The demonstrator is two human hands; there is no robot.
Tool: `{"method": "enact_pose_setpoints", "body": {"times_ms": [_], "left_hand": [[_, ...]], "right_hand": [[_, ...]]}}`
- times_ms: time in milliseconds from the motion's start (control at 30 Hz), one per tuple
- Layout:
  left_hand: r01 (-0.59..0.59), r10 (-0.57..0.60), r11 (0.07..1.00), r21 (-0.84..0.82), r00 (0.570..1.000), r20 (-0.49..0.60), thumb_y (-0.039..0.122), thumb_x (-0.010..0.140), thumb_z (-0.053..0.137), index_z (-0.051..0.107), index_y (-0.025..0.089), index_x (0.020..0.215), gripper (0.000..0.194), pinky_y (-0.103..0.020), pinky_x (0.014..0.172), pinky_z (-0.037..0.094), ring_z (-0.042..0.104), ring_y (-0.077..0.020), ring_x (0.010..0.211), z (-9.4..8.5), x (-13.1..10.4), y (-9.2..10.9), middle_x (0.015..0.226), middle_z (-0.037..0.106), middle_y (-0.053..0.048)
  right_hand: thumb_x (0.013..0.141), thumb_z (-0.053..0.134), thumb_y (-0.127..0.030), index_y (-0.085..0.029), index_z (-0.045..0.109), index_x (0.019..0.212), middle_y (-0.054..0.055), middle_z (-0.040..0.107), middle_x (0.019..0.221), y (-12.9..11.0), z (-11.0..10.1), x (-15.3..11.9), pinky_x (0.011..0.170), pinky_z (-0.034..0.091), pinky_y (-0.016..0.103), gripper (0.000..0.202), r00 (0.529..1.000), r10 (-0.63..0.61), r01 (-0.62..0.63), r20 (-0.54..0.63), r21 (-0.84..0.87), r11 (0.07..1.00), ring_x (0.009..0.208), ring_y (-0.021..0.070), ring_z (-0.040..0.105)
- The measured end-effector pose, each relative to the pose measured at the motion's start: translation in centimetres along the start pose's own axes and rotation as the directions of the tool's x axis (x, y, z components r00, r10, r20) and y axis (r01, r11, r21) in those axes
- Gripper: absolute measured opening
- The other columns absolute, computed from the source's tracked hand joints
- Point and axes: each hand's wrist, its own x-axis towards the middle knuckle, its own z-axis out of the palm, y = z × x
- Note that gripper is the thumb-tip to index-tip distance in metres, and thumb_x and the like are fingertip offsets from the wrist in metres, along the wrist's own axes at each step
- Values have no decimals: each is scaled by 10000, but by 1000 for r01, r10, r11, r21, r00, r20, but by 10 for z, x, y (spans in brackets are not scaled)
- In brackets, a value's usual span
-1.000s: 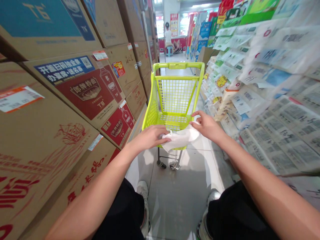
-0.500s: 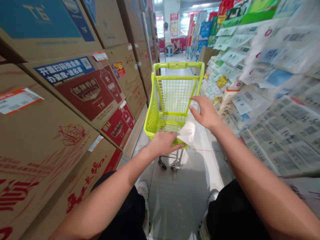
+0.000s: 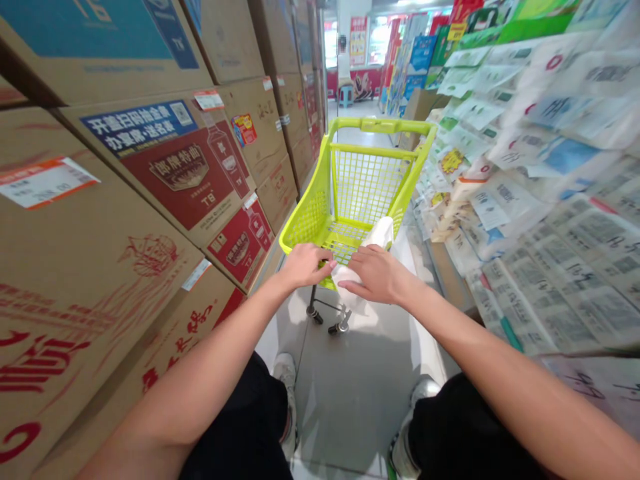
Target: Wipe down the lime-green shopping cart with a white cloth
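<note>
That white cloth (image 3: 381, 231) under the person's right hand (image 3: 379, 273) looks light, soft and limp; I'd expect it to slide about unless bunched in the middle. It spills out beyond the right fingertips and below the thumb, over the near edge of the green cart (image 3: 309, 220). The right fingers lie together, pinching it against the thumb. The left hand (image 3: 304, 264), just beside, curls at the cart's edge; whether it grips, I can't tell.

Glossy grey floor tiles (image 3: 345, 387) are running between stacked brown printed cardboard cartons (image 3: 145, 247) and piled white plastic-wrapped packs (image 3: 555, 267), while bright rectangular panes (image 3: 379, 45) are glowing beyond a light-blue plastic stool (image 3: 345, 95).
</note>
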Motion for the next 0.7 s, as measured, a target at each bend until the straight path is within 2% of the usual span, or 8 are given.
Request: {"method": "enact_pose_setpoints", "body": {"times_ms": [100, 233, 300, 367, 467, 567, 667, 700], "left_hand": [[26, -26, 995, -100, 1000, 0, 605, 1032, 328, 743, 197, 834, 615, -319, 650, 391, 697, -230, 741, -6, -5, -18, 770, 748, -86], [-6, 6, 985, -174, 1000, 1, 601, 1032, 367, 779, 197, 1070, 578, -322, 722, 480, 730, -229, 807, -12, -9, -42, 942, 802, -80], [-25, 24, 986, -166, 1000, -8, 604, 1033, 372, 767, 185, 1158, 589, -359, 820, 533, 757, -269, 954, -13, -11, -55, 1084, 812, -103], [-41, 37, 986, -160, 999, -25, 596, 1031, 384, 753, 179, 1200, 582, -405, 971, 547, 733, -307, 1158, -12, -13, -68, 1248, 784, -127], [-57, 45, 984, -169, 996, -77, 572, 1036, 395, 752, 185, 1185, 547, -444, 1092, 522, 688, -308, 1281, -12, -14, -76, 1340, 747, -134], [-79, 56, 975, -209, 992, -115, 566, 1032, 427, 751, 193, 1161, 511, -461, 1093, 525, 695, -296, 1264, -16, -14, -61, 1321, 752, -123], [-119, 103, 966, -231, 991, -84, 548, 1030, 464, 732, 229, 1226, 460, -470, 1091, 512, 682, -294, 1288, -22, -15, -27, 1327, 756, -90], [-112, 104, 969, -219, 993, -47, 553, 1015, 505, 734, 236, 1228, 446, -467, 1054, 524, 708, -300, 1233, -24, -16, -16, 1277, 775, -84]], "right_hand": [[1082, 427, -608, -111, 744, 1109, 153, 751, 1057, -16, 1, 11, 944, 388, 412, 590, 999, -48, 48, 1, 20, 999, 1049, 299, 637], [1100, 396, -578, -141, 738, 1148, 123, 755, 1064, -21, 2, 22, 908, 378, 393, 557, 996, -81, 83, -28, 84, 993, 1028, 274, 637], [1105, 377, -563, -155, 739, 1136, 113, 752, 1047, -6, 2, 24, 894, 371, 389, 546, 999, -12, 15, -34, 75, 997, 1013, 272, 633], [1099, 369, -561, -156, 743, 1082, 126, 745, 1024, 20, 1, 21, 896, 371, 397, 551, 993, 107, -106, -45, 22, 994, 999, 283, 620], [1078, 376, -586, -145, 758, 1026, 166, 727, 1026, 65, 0, 8, 950, 384, 435, 586, 953, 276, -286, -122, -77, 955, 1031, 314, 592], [1063, 417, -580, -152, 790, 1025, 201, 688, 1253, 79, 2, 0, 1070, 364, 490, 569, 927, 291, -323, -235, -113, 940, 1231, 357, 543], [1064, 455, -525, -177, 806, 1034, 179, 623, 1439, 59, 2, 3, 1174, 301, 512, 496, 950, 161, -195, -266, -109, 975, 1413, 361, 452], [1059, 472, -520, -183, 807, 1034, 172, 617, 1458, 50, 0, 4, 1188, 292, 509, 476, 959, 112, -144, -262, -106, 984, 1439, 355, 440]]}}
